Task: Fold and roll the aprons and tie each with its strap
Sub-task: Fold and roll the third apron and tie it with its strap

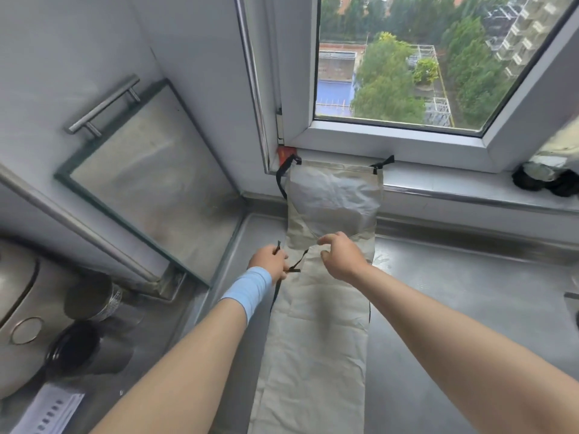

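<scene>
- Head view: a long, pale beige fabric apron (pixel 316 333), folded into a narrow strip, lies lengthwise on a grey stainless-steel worktop (pixel 454 308). Its far end climbs onto the white window sill (pixel 438 180), and its near end runs out of view at the bottom.
- The left hand (pixel 270 261), with a light blue band on the wrist, pinches a thin black waist strap (pixel 296 264) at the strip's left edge. The right hand (pixel 340 255) is curled, fingertips pinching a fold of cloth near the middle of the strip.
- Risk: the smooth fabric may slide on the steel. If the right hand lifts its fold while the left pulls the strap, the folded layers could spring open and the strip lose its straight edges.
- Risk: the black neck strap loops (pixel 283 177) at the far corners rest on the sill. Rolling from there could catch them against the window frame or trap them unevenly in the roll.
- Risk: the strap under the left hand could get buried in the folds, leaving nothing free for tying.
- Risk: two dark metal cups (pixel 89 297) stand at the left, well apart from the apron. A wide sweep of the left elbow could knock them.
</scene>
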`<state>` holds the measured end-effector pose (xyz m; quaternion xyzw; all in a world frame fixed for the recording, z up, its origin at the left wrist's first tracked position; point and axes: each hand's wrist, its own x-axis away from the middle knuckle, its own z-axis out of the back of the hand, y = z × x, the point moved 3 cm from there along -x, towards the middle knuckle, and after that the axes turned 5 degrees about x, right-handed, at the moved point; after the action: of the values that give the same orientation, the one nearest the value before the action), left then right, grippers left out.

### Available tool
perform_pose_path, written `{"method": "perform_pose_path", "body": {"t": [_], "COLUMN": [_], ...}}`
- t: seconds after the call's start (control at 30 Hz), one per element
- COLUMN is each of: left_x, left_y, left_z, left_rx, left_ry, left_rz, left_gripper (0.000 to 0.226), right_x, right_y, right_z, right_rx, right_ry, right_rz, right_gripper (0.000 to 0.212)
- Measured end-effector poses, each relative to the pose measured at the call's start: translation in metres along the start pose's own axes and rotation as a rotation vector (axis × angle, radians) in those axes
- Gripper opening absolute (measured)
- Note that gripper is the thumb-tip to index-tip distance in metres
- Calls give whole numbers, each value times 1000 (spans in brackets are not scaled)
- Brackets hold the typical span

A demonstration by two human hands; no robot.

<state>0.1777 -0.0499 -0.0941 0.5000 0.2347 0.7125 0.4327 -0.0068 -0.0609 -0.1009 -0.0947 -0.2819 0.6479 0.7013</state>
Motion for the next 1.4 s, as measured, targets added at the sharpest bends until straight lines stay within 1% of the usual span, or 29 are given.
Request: {"method": "perform_pose_path", "body": {"t": [0.07,0.13,0.2,0.27,0.33,0.4,0.47,0.53,0.57,0.6,0.67,0.7,0.73,0.77,0.8,0.83,0.87,0.93,0.97,1.0,1.03,1.1,1.17,1.2,1.27,1.3,1.33,1.37,1.4], "left_x": [-8,-14,-21,-27,-29,-32,-31,-32,-29,-28,-21,-15,-10,-9,-12,-15,-20,-28,-28,-25,-19,-7,0,1,1,0,-1,-4,-6], "left_y": [4,6,7,9,12,16,19,15,12,5,-9,-13,-15,-16,-15,-11,-8,-4,-2,-3,-1,-1,-10,-19,-35,-37,-35,-31,-24], "left_z": [15,24,29,29,27,19,5,-16,-28,-40,-54,-55,-55,-51,-46,-38,-30,-9,0,8,8,-1,-23,-35,-50,-54,-57,-58,-59], "left_rx": [6,-55,-31,110,247,308,395,469,407,266,-253,-476,-555,-511,-452,-389,-341,-297,-294,-309,-324,-428,-646,-782,-999,-1056,-1077,-1073,-1054], "left_ry": [-40,-84,-100,-123,-156,-147,-122,-118,-162,-242,-451,-528,-591,-621,-603,-555,-454,-163,-28,59,84,18,-142,-241,-398,-426,-413,-367,-312], "left_rz": [7,-10,3,62,130,152,158,221,256,273,258,244,245,246,232,209,166,42,-30,-101,-177,-319,-427,-431,-321,-273,-261,-269,-279], "left_gripper": [14,13,15,16,15,14,17,20,21,22,22,13,7,21,34,44,50,47,42,40,40,41,46,52,56,53,48,44,42], "right_x": [-13,-20,-24,-25,-24,-19,-12,-5,-2,0,2,2,2,2,2,2,3,5,6,9,11,17,21,23,26,27,28,27,25], "right_y": [-2,-6,-7,-4,1,4,6,8,11,14,17,17,19,17,14,11,8,1,-2,-5,-4,-2,8,15,28,34,39,46,53], "right_z": [-7,-15,-23,-26,-22,-12,3,14,18,21,23,23,21,18,13,8,2,-16,-27,-38,-46,-57,-58,-57,-55,-52,-48,-41,-30], "right_rx": [197,320,423,474,438,337,258,199,175,157,123,107,87,70,56,37,17,37,76,121,163,179,193,234,268,234,169,83,-1], "right_ry": [-22,-107,-181,-193,-164,-71,64,145,161,176,185,177,164,147,129,111,81,-61,-146,-206,-233,-164,-63,-70,-210,-259,-245,-155,-12], "right_rz": [88,125,120,116,122,143,179,235,258,276,297,305,305,302,308,324,348,321,281,254,238,246,195,163,158,176,181,148,74], "right_gripper": [51,64,68,60,45,30,16,12,13,13,11,13,15,15,18,26,41,71,79,82,81,76,69,67,57,51,48,48,47]}}
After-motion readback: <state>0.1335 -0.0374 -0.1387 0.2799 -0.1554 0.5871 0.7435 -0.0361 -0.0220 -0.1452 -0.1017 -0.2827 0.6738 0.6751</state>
